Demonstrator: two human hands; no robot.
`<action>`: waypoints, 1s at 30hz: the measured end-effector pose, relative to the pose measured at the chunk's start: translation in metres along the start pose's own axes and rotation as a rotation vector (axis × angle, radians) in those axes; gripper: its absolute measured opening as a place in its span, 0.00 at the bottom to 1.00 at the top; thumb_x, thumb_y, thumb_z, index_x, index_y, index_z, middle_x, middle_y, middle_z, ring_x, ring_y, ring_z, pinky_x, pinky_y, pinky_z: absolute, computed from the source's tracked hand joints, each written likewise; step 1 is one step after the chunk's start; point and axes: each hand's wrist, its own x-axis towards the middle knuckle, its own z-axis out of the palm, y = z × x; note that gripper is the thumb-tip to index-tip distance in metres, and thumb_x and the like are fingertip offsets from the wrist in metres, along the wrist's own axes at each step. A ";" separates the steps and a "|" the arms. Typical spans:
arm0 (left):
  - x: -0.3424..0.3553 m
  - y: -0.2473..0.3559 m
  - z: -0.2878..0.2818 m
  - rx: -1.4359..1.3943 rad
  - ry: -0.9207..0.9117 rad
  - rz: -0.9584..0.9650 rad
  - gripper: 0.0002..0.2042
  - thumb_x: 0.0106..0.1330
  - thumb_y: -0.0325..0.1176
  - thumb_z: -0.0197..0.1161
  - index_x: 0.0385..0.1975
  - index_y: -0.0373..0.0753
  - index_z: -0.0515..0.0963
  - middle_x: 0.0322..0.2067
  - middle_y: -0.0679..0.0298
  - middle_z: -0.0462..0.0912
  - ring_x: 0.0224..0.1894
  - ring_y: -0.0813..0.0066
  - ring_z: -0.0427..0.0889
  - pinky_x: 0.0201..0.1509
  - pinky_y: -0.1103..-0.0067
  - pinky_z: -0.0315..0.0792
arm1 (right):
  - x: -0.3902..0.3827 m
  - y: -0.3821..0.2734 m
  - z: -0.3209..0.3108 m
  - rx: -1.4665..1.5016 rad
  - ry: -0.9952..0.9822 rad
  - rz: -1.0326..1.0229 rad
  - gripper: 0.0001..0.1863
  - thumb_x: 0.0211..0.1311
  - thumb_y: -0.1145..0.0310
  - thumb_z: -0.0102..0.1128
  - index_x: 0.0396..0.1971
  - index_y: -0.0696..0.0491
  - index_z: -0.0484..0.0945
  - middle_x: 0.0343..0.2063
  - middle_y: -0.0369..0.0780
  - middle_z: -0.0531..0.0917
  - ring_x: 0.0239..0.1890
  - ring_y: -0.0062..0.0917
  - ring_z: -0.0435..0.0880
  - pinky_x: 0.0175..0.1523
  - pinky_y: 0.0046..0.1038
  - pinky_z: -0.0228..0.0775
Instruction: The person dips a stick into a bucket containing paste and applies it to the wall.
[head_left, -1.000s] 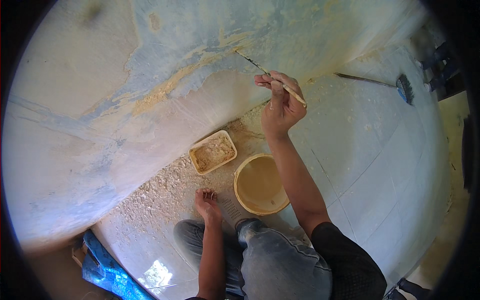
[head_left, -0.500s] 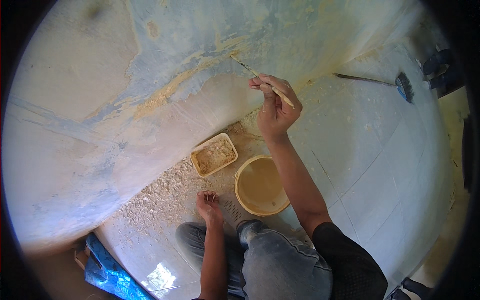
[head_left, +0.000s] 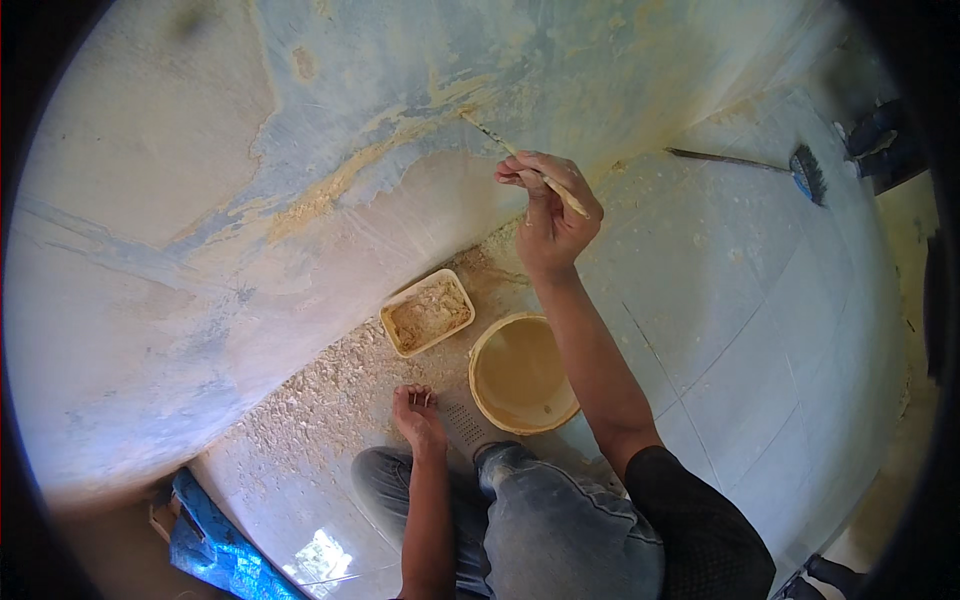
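Raised in front of the stained wall (head_left: 350, 130), my right hand (head_left: 558, 212) is closed round a slim, putty-stained stick-like tool (head_left: 490, 132). The tool's thin tip meets the wall at a rough, yellowish patch; its wider pale end sticks out behind my fingers. My left hand (head_left: 418, 418) hangs low beside my foot, with curled fingers; whether anything is in them I cannot make out. Between the wall and me sits a rectangular tub (head_left: 441, 340) of lumpy beige putty. A round bucket (head_left: 474, 385) with cloudy tan liquid stands to its right, partly behind my right forearm.
Crumbled plaster bits (head_left: 315, 405) litter the tiled floor (head_left: 700, 340) along the wall's foot. A long-handled broom (head_left: 806, 175) lies far right, near dark objects (head_left: 875, 140). Blue plastic sheeting (head_left: 225, 555) is bunched at lower left.
Both hands have hardly moved; the tool's tip stays at the same patch of wall. The whole view has shifted very slightly.
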 end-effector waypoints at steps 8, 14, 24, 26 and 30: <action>-0.001 0.000 -0.001 0.002 -0.013 0.005 0.06 0.68 0.38 0.54 0.29 0.47 0.70 0.29 0.70 0.73 0.35 0.73 0.72 0.43 0.74 0.66 | 0.001 0.001 -0.001 -0.010 -0.019 -0.014 0.08 0.66 0.83 0.50 0.41 0.63 0.77 0.36 0.46 0.81 0.35 0.30 0.85 0.37 0.29 0.85; -0.001 0.001 -0.001 -0.026 -0.002 -0.008 0.06 0.69 0.36 0.54 0.30 0.45 0.70 0.29 0.69 0.74 0.33 0.74 0.74 0.40 0.77 0.69 | 0.000 -0.005 0.001 0.072 0.035 0.118 0.11 0.61 0.86 0.53 0.41 0.59 0.79 0.35 0.45 0.83 0.34 0.24 0.85 0.31 0.22 0.82; -0.001 0.000 0.001 -0.010 0.013 0.014 0.05 0.68 0.36 0.54 0.30 0.45 0.71 0.28 0.69 0.74 0.33 0.74 0.75 0.40 0.76 0.69 | -0.001 -0.005 0.001 0.034 0.009 0.048 0.09 0.65 0.82 0.51 0.42 0.60 0.78 0.36 0.46 0.81 0.31 0.24 0.84 0.27 0.22 0.82; -0.001 -0.001 -0.001 -0.016 -0.019 0.009 0.05 0.68 0.36 0.55 0.30 0.45 0.71 0.28 0.69 0.75 0.33 0.74 0.75 0.40 0.76 0.69 | 0.000 -0.005 0.002 0.034 0.025 0.038 0.09 0.65 0.82 0.51 0.42 0.60 0.78 0.35 0.46 0.81 0.30 0.23 0.84 0.27 0.21 0.82; 0.000 0.000 0.002 -0.019 0.009 0.008 0.05 0.68 0.36 0.55 0.30 0.45 0.71 0.28 0.69 0.75 0.33 0.74 0.75 0.39 0.77 0.69 | 0.000 -0.007 0.004 0.044 0.037 0.051 0.10 0.63 0.85 0.52 0.41 0.60 0.78 0.34 0.46 0.82 0.30 0.23 0.84 0.28 0.21 0.82</action>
